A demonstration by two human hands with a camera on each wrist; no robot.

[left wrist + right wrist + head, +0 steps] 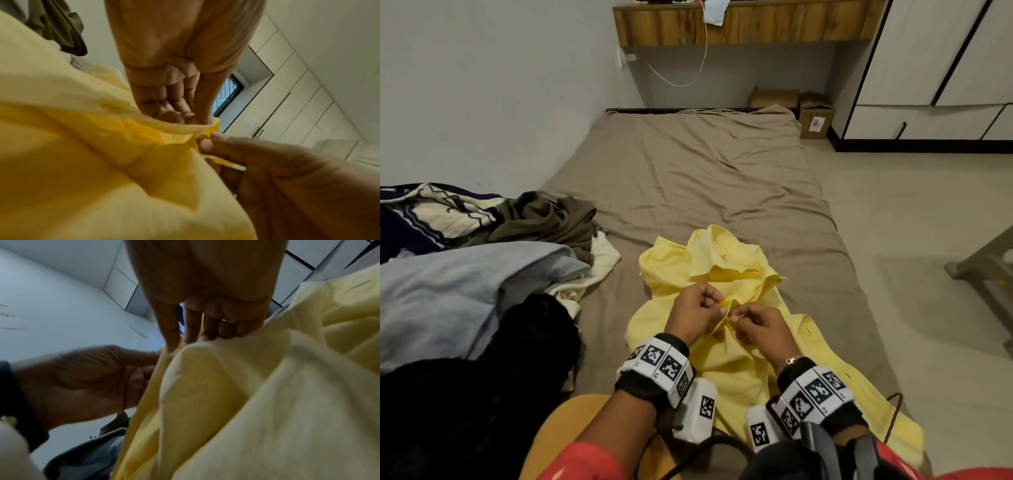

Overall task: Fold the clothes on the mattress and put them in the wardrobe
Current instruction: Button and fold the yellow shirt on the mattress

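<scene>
A pale yellow collared shirt lies crumpled on the near half of the brown mattress. Both hands meet at the shirt's front edge below the collar. My left hand pinches a fold of the yellow fabric between thumb and curled fingers. My right hand pinches the facing edge of the shirt with thumb and forefinger, a ring on one finger. The fingertips nearly touch. The white wardrobe with dark trim stands at the far right with its doors closed.
A heap of clothes sits at the left: a brown garment, a grey-blue one, a black one and a patterned blanket. Cardboard boxes stand past the mattress head. A wooden shelf hangs above. Beige floor runs to the wardrobe.
</scene>
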